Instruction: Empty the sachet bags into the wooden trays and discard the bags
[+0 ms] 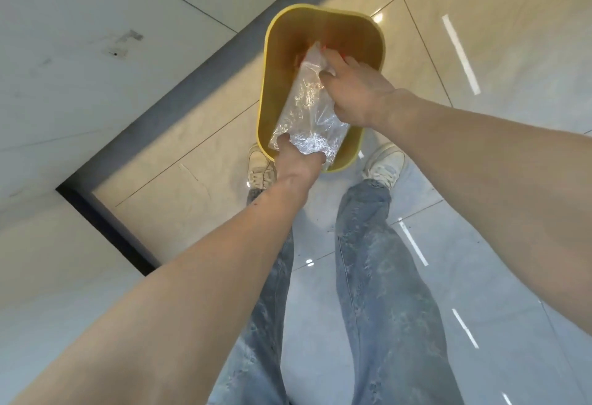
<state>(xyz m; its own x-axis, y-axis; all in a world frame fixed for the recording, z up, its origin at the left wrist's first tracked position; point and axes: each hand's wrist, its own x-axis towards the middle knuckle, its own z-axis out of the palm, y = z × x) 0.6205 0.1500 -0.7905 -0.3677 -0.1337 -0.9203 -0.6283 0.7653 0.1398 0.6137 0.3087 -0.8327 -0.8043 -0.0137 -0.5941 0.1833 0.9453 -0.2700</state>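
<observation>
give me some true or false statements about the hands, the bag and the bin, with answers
1. The left hand and right hand both hold the clear bag. True.
2. The bin is blue. False: it is yellow.
3. The bin stands on a tiled floor. True.
4. The bag lies on the floor beside the bin. False: it is held over the bin's opening.
5. The person is barefoot. False: pale shoes are on both feet.
</observation>
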